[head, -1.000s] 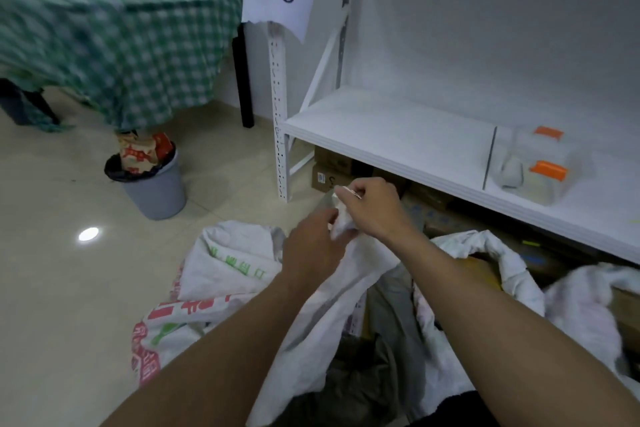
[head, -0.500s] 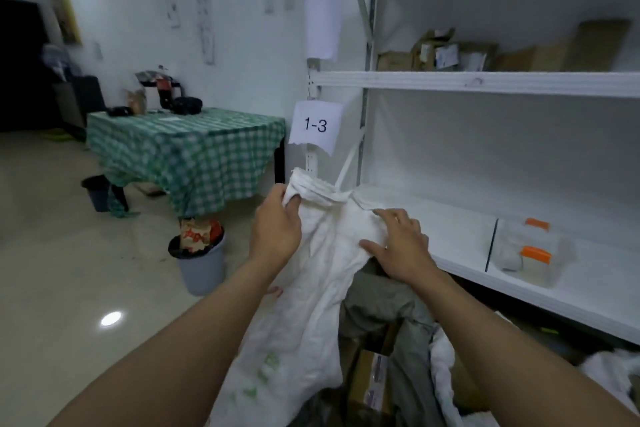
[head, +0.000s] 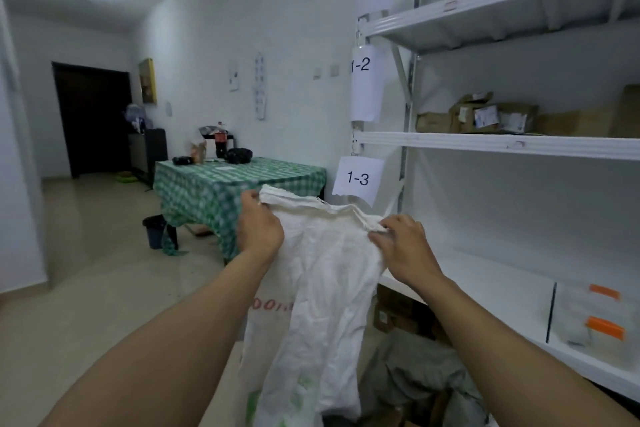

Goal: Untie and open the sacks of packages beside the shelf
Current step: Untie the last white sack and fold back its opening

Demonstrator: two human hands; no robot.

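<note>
Hands raised white woven plastic sack (head: 322, 274) upright beside white metal shelf unit (head: 502, 146), right of green checked tablecloth table (head: 221, 184). Left hand (head: 258, 227) clenched on sack's top-left rim; right hand (head: 403, 248) pinched bunched top-right rim. Sack body hung down between forearms, red and green print near bottom.

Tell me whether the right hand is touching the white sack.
Touching. The head view shows the right hand pinching the bunched top edge of the white sack, its fingertips pressed into the cloth.
</note>
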